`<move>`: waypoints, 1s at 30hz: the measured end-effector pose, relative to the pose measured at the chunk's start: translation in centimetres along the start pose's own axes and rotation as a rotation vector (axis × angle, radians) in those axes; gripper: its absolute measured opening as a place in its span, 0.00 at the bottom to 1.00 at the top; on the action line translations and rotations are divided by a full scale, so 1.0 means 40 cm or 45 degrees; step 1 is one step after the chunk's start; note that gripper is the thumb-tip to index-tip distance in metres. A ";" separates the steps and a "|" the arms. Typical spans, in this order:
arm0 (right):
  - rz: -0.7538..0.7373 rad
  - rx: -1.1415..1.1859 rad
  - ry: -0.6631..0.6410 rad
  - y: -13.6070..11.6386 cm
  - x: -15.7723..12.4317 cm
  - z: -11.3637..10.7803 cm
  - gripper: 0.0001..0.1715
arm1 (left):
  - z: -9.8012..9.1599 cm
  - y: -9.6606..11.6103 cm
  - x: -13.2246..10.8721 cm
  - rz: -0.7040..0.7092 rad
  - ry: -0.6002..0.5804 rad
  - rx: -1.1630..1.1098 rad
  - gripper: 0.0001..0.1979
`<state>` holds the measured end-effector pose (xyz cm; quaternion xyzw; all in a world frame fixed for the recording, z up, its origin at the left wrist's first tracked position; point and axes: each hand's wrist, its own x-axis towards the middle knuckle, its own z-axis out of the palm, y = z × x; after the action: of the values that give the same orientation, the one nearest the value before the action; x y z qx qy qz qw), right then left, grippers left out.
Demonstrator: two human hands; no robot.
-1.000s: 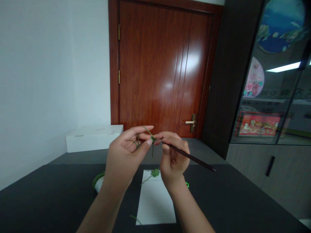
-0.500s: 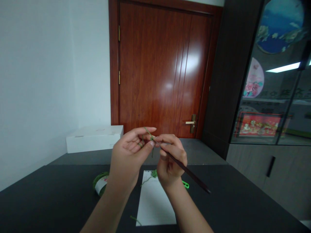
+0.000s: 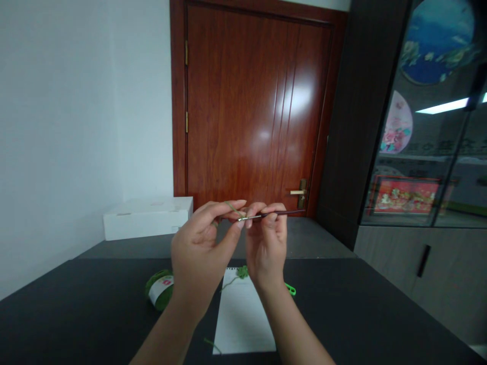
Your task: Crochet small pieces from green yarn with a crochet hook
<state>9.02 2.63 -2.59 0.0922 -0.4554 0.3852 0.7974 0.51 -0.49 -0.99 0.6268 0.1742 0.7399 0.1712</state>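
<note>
Green yarn [image 3: 230,205] runs over the raised forefinger of my left hand [image 3: 203,238], whose thumb and other fingers pinch the yarn near the hook tip. A crochet hook [image 3: 292,212] with a dark handle and a silver shaft is held nearly level in my right hand [image 3: 268,238]. Its tip meets the yarn at my left thumb. The small work between the fingertips is mostly hidden. Below, a white sheet of paper [image 3: 245,319] lies on the black table, with a small green crocheted piece [image 3: 242,272] at its top edge.
A green yarn ball [image 3: 162,290] with a paper band sits left of my forearms. A bright green clip-like item [image 3: 290,289] lies at the right. A short yarn strand [image 3: 212,344] crosses the paper's lower left corner. A white box [image 3: 148,218] stands at the back left.
The hook has swung from slanting down to the right to nearly level. My right hand has turned and its fingers have risen. My left thumb and fingers have shifted slightly.
</note>
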 end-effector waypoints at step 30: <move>-0.295 -0.378 -0.051 0.013 -0.007 -0.026 0.11 | -0.003 0.021 0.012 -0.339 -0.004 -0.362 0.24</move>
<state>9.24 3.36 -3.50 0.0329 -0.5094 0.2175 0.8319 0.29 -0.99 -0.19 0.5687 0.1489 0.7270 0.3548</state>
